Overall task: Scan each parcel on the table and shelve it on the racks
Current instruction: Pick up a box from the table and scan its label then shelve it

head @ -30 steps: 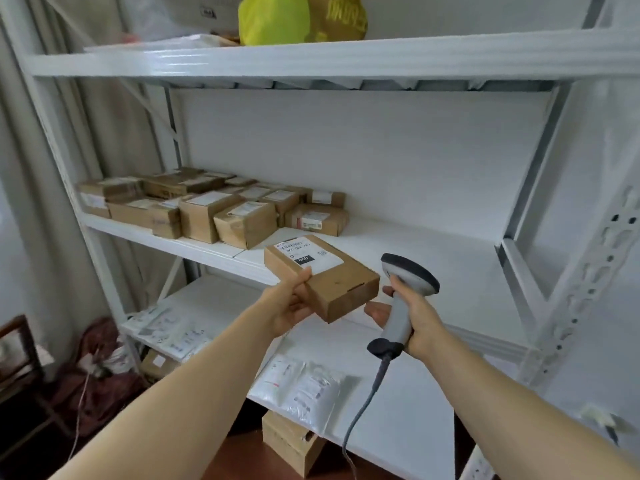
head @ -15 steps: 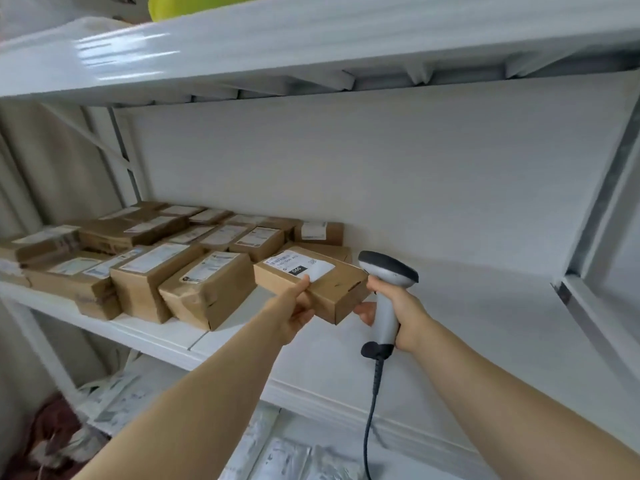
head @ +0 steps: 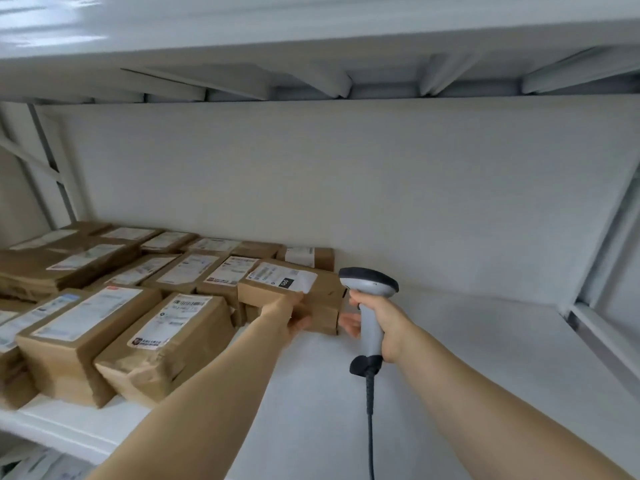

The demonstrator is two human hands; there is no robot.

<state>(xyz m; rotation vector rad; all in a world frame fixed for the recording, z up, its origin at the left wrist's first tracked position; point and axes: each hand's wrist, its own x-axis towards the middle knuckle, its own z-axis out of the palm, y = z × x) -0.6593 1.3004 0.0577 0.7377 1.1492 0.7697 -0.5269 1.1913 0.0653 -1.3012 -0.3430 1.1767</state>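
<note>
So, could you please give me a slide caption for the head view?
Left hand holds a labelled parcel against the shelved boxes; right hand grips the barcode scanner.

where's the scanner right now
Head view, right of centre: the scanner stands upright in the right hand, above the white shelf, just right of the labelled parcel that the left hand touches.

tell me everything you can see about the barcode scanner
The handheld light grey plastic barcode scanner has a dark-topped head, a slim handle and a black base, from which a dark cable hangs down out of frame. It stands roughly upright above the white shelf, head aimed left toward the brown cardboard parcels. The right hand grips its handle, fingers curled round it.
</note>
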